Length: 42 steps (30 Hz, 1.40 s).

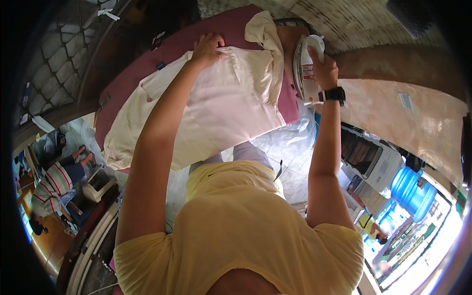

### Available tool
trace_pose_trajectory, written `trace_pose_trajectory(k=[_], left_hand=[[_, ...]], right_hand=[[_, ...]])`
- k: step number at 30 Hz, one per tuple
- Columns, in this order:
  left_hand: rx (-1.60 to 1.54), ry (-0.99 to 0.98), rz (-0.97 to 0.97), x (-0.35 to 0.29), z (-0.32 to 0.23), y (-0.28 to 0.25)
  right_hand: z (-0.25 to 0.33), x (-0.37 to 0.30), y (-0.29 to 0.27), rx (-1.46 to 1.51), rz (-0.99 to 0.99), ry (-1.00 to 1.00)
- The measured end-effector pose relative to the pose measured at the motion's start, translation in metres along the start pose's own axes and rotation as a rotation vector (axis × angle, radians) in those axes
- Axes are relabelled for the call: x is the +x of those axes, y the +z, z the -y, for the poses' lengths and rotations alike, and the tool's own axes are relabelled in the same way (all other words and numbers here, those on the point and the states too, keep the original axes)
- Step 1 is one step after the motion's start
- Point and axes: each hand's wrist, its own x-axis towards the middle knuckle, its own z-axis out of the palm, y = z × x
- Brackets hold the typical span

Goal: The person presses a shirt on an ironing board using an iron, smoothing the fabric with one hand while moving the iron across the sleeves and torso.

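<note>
"Where's the cloth?"
"The cream cloth (pixel 216 103) lies on the maroon ironing board (pixel 231 27), overhanging its near edge, bunched toward the right end; the left hand (pixel 206 52) rests by the far edge, fingers bent, thumb apart; the right hand (pixel 325 73) is clamped round the iron (pixel 307 73) at the right end."
"Step?"
"Smoothing, seemingly; pressing would call for flattened creases and left fingers aside."
"Room?"
"Maroon shows along the far edge; rightward, a pinkish wall (pixel 381 98) limits elbow swing."

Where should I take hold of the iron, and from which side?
I'd take the iron by its white handle, likely from the person's right: the right hand wraps it from there, and what looks like the grey soleplate edge faces left, toward the maroon board, so avoid that side.
</note>
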Motion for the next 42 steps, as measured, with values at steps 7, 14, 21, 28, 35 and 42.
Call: trace_pose_trajectory(k=[7, 14, 21, 28, 35, 42], left_hand=[[-0.083, 0.165, 0.109, 0.015, 0.000, -0.011], [-0.468, 0.174, 0.036, 0.026, 0.086, -0.004], [-0.004, 0.069, -0.034, -0.013, 0.093, -0.043], [-0.291, 0.081, -0.051, -0.008, 0.117, -0.029], [-0.422, 0.073, -0.011, -0.010, 0.110, -0.036], [-0.546, -0.009, -0.395, -0.052, 0.142, -0.046]], right_hand=[[0.078, -0.130, 0.048, 0.004, -0.006, -0.309], [0.106, -0.170, 0.174, -0.177, -0.072, -0.239], [0.155, -0.093, 0.186, -0.058, -0.127, 0.046], [0.151, -0.076, 0.203, -0.176, -0.112, -0.064], [0.148, -0.058, 0.185, -0.021, 0.247, -0.122], [0.175, -0.088, 0.191, -0.176, 0.330, -0.419]])
